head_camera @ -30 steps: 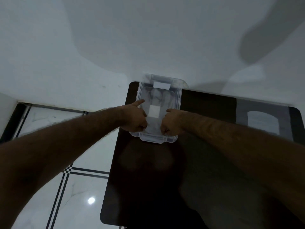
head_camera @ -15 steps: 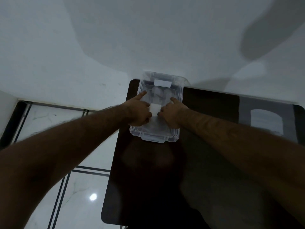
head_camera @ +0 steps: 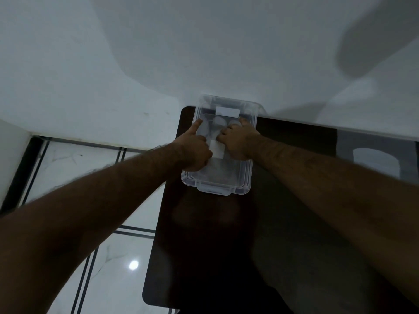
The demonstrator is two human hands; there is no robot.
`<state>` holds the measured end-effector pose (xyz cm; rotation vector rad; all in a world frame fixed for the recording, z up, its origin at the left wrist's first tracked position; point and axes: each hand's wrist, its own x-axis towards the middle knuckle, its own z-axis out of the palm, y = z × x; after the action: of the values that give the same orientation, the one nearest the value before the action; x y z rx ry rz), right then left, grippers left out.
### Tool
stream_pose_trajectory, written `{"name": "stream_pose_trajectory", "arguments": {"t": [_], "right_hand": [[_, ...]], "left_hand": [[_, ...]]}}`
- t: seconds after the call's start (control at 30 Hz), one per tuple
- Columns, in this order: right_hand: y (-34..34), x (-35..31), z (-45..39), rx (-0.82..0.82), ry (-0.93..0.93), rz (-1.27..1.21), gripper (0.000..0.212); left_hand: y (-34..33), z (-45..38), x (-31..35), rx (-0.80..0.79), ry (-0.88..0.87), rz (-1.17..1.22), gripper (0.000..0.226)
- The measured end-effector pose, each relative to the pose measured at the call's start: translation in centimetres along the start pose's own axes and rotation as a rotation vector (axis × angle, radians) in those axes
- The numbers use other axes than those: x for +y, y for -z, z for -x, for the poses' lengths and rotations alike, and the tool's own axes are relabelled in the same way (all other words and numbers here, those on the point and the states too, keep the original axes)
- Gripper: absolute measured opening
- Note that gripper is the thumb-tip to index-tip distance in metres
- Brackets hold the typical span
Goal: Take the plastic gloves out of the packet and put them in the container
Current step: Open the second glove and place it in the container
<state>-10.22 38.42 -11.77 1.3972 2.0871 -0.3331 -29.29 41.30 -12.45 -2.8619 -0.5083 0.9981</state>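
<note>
Both hands pressing on the container at the far table corner, looks like the closing stage

Dark table [head_camera: 294, 223] against a white wall; clear container [head_camera: 246, 175] sits at its far left corner, touching the wall. Lid seems to be on, both hands on top. Left hand [head_camera: 195, 152]: fingers curled together, forefinger stretched out to the far left edge. Right hand [head_camera: 238, 141]: fingers bent, tips down on the far part of the lid, gripping nothing. Pale crumpled shapes through the plastic, probably the plastic gloves [head_camera: 215, 123], so already inside. White label [head_camera: 217, 149] between the hands. No packet in view. My read: transfer done, only snapping the lid shut is left, if that; can't tell whether the latches are seated
</note>
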Motion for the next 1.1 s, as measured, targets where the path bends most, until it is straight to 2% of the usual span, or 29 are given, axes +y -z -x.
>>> {"name": "stream_pose_trajectory", "arguments": {"t": [0.23,0.4,0.5,0.63,0.8,0.87,0.97,1.03,1.1], "right_hand": [[0.1,-0.1,0.3,0.031,-0.001,0.024,0.069],[-0.4,0.1,1.3,0.137,0.043,0.099,0.066],[0.6,0.8,-0.8,0.107,0.020,0.031,0.067],[1.5,0.5,-3.2,0.069,0.004,0.014,0.055],[1.9,-0.3,-2.2,0.161,-0.022,-0.019,0.053],[1.9,-0.9,-0.5,0.138,-0.054,-0.046,0.045],[0.7,-1.7,2.4,0.110,-0.017,-0.048,0.008],[-0.3,-2.2,3.6,0.009,0.045,0.023,0.011],[-0.8,-2.5,3.9,-0.123,0.053,0.095,0.023]], "left_hand": [[0.3,0.6,0.6,0.016,0.015,0.053,0.041],[0.7,1.8,1.1,0.051,0.083,0.036,0.033],[1.0,2.1,1.6,0.036,0.099,0.020,0.031],[1.3,2.5,2.2,-0.003,0.125,-0.011,0.031],[1.3,3.0,2.8,0.040,0.146,0.028,0.029],[1.5,3.3,3.1,0.041,0.147,0.037,0.029],[1.9,3.6,3.7,-0.046,0.143,0.036,0.029],[2.1,3.7,3.9,-0.123,0.143,0.049,0.030],[2.4,3.6,3.8,-0.167,0.146,0.061,0.030]]}}
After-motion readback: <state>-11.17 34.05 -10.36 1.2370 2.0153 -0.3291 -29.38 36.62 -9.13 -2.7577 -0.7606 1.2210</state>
